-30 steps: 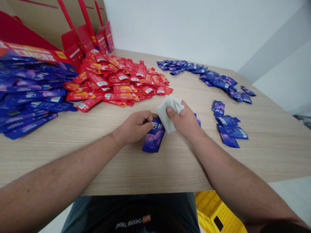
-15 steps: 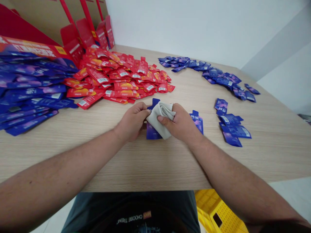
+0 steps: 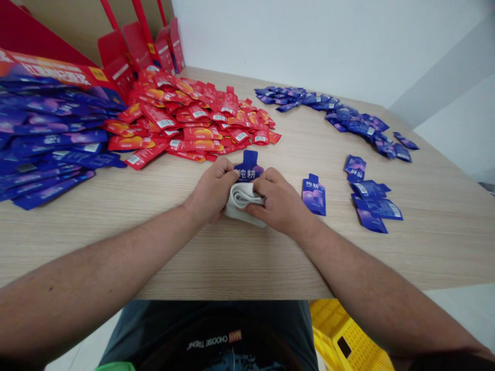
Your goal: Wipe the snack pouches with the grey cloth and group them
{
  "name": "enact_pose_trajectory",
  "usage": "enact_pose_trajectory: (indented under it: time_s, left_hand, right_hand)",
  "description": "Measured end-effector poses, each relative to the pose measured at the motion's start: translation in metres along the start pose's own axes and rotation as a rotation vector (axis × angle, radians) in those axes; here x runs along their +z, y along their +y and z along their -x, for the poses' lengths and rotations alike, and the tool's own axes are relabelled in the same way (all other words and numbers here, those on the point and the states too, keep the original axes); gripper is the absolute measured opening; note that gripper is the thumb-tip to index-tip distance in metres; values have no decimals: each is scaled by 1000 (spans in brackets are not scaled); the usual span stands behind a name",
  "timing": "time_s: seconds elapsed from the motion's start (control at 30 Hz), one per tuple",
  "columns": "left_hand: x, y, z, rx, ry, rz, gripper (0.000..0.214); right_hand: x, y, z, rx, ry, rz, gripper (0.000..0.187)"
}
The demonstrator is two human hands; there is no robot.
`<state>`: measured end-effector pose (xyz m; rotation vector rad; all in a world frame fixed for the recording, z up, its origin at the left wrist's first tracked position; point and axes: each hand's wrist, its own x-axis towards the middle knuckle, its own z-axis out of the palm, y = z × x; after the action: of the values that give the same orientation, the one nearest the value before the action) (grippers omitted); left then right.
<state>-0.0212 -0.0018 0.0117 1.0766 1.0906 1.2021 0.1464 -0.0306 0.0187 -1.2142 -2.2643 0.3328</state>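
In the head view, a blue pouch (image 3: 249, 166) with a narrow top tab is between my hands, its lower part hidden by a folded pale cloth (image 3: 244, 202). My left hand (image 3: 214, 186) is closed, pinching the pouch's left edge between thumb and fingers. My right hand (image 3: 279, 200) is closed round the folded cloth, which lies against the pouch's front. Just right of my right hand, a second blue pouch (image 3: 314, 196) lies flat on the table (image 3: 232, 263).
Red pouches (image 3: 193, 121) are heaped behind my left hand. A stack of blue pouches (image 3: 50, 139) lies far left before red boxes (image 3: 131, 56). More blue pouches (image 3: 348, 118) line the back right; several (image 3: 373, 201) lie nearer. A yellow crate (image 3: 348, 335) stands below the table edge.
My right hand has moved the cloth down and left over the pouch, uncovering the pouch's upper part. The pouch to the right shows more fully. My left hand keeps its pinch.
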Motion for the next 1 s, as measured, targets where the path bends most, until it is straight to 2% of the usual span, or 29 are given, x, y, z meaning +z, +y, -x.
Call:
enact_pose_trajectory:
  time_s: [0.07, 0.2, 0.33, 0.47, 0.53, 0.67, 0.73, 0.8, 0.87, 1.0]
  left_hand:
    - [0, 0, 0, -22, 16, 32, 15]
    - [0, 0, -1, -43, 24, 24, 14]
    - [1, 2, -1, -26, 34, 39, 14]
    - [-1, 3, -1, -26, 27, -13, 15]
    - [-2, 4, 0, -35, -41, -32, 16]
    - [-3, 5, 9, -51, -312, -61, 18]
    - [-2, 7, 12, -64, -374, 11, 19]
    - [-2, 10, 13, -106, -360, 137, 21]
    - [-3, 13, 10, -149, -313, 262, 20]
    - [-4, 14, 3, -205, -234, 384, 13]
  right_hand:
    - [1, -1, 0, 52, 81, 15, 23]
    - [2, -1, 1, -5, 17, 16, 20]
    - [3, 0, 1, 32, 105, 24, 23]
    - [0, -1, 1, -84, -51, -8, 23]
    - [-5, 4, 0, -40, 53, -2, 24]
    - [-18, 34, -9, 246, 402, -65, 32]
    - [-19, 54, -14, 353, 503, -264, 39]
    - [-18, 68, -18, 417, 558, -520, 48]
    - [-16, 72, -20, 455, 516, -729, 57]
    - [-10, 51, -15, 440, 229, -939, 66]
